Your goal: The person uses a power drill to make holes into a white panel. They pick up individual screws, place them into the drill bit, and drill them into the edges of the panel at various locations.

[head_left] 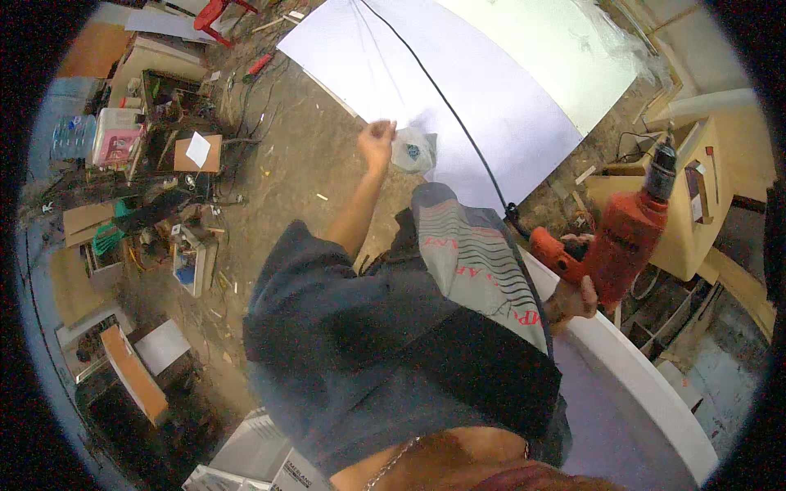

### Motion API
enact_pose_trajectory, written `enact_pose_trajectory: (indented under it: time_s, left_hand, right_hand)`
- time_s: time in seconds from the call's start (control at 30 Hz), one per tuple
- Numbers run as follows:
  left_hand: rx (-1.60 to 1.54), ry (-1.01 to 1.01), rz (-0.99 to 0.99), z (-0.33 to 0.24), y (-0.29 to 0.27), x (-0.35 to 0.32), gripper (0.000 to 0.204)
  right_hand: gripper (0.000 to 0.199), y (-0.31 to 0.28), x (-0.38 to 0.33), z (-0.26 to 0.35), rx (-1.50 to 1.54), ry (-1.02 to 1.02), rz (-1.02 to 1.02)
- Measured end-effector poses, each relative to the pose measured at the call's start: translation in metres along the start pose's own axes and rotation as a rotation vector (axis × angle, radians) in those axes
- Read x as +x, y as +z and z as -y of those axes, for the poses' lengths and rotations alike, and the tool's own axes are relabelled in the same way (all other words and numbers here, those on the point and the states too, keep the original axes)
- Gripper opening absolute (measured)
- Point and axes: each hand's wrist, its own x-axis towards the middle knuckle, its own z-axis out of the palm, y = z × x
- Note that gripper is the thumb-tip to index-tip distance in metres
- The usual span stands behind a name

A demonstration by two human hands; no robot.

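A cluttered woodworking workshop: white boards (491, 90), scattered offcuts (82, 222), a dirt floor (303, 155).

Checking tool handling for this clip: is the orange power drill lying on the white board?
No. The right hand holds the orange power drill up by its grip, above the white board.

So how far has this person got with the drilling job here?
Early, by the look of it. The big white board lies flat on the floor, seemingly laid out. In hand: the right hand holds a red drill, while the left hand grips a small clear plastic bag. No holes or fixings show on the board.
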Motion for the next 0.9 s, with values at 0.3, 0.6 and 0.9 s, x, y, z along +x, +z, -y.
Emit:
enact_pose_trajectory:
  time_s: [0.3, 0.6, 0.9]
  left_hand:
    - [0.606, 0.068, 0.426, 0.129, 0.035, 0.023, 0.025]
    - [1.002, 0.130, 0.431, 0.170, 0.055, 0.039, 0.017]
    - [1.081, 0.204, 0.528, 0.149, 0.055, 0.038, 0.019]
  right_hand:
    - [0.058, 0.015, -0.014, 0.009, -0.145, -0.016, 0.032]
    - [0.062, 0.029, -0.009, 0.009, -0.079, -0.002, 0.065]
    - [0.036, 0.028, -0.026, -0.001, -0.653, -0.320, -0.220]
